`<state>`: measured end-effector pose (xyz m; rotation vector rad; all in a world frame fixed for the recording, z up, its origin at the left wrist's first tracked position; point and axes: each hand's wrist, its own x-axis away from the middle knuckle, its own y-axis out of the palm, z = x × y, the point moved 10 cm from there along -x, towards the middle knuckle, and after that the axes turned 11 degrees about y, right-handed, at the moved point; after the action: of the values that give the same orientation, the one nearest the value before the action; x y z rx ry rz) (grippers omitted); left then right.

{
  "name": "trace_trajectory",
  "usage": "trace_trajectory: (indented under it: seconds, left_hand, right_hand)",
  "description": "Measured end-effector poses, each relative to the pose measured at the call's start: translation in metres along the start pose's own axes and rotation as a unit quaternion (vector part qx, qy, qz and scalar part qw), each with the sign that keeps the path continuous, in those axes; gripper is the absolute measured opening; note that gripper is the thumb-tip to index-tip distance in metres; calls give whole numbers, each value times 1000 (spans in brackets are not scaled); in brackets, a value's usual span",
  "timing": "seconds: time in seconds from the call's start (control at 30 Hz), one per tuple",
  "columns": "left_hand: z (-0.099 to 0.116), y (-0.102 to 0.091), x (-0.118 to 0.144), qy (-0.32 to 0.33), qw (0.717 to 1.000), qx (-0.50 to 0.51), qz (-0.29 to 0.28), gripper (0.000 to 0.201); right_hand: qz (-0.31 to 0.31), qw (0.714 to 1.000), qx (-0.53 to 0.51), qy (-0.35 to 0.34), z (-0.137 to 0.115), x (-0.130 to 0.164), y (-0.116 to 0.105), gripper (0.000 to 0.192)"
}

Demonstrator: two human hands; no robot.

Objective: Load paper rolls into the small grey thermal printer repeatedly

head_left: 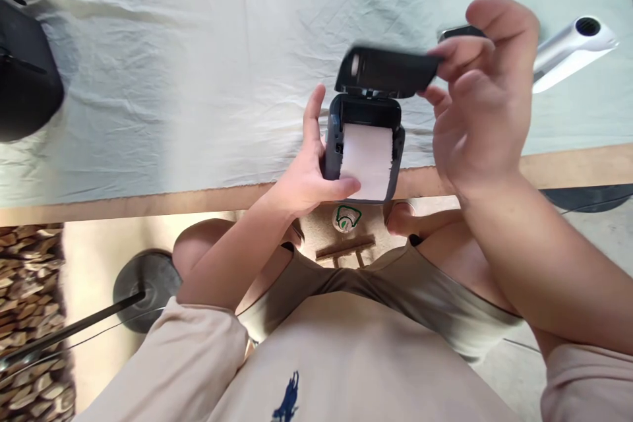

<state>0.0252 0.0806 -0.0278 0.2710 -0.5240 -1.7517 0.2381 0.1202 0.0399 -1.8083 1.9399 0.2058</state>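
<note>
A small dark receipt printer (pixel 398 175) is at the table's front edge, its black lid (pixel 390 71) swung up on the far side. White roll paper (pixel 366 155) lies in its bay and spreads over the front. My left hand (pixel 316 165) grips the printer's left side, thumb across the paper and index finger pointing away along the case. With fingertips pinching the lid's right end, my right hand (pixel 482 92) is closed on it. The lid's edge and those fingers are slightly blurred.
A black bag or case (pixel 27 69) stands at the far left. Beyond my right hand are a white tubular device (pixel 573 53) and a dark flat object (pixel 462 31), partly hidden. The cloth-covered table (pixel 222 79) has a wooden front edge. A round stand base (pixel 146 290) is on the floor.
</note>
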Motion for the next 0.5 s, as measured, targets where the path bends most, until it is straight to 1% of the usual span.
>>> trace_trajectory:
  seconds: [0.1,0.13,0.17,0.23,0.3,0.37,0.43,0.5]
  left_hand:
    - [1,0,0,1,1000,1,2,165]
    - [1,1,0,2,1000,1,-2,166]
    - [1,1,0,4,1000,1,-9,167]
    - [1,2,-1,10,1000,-3,-26,166]
    - [0,4,-3,18,999,-7,-51,167]
    - [-2,4,-5,13,998,-2,-66,165]
    - [-4,2,-7,8,998,16,-59,151]
    - [-4,-1,-9,7,999,33,-31,128]
  right_hand:
    - [11,999,-7,49,10,4,2,45]
    - [3,998,-7,61,12,6,7,42]
    - [-20,997,-9,77,14,9,14,41]
    - [-87,989,-22,114,17,15,32,49]
    - [-158,971,-32,178,22,23,48,65]
    - [-199,948,-34,247,25,29,54,77]
    - [-210,933,-41,289,23,31,54,83]
    - [-217,926,-52,304,17,31,55,87]
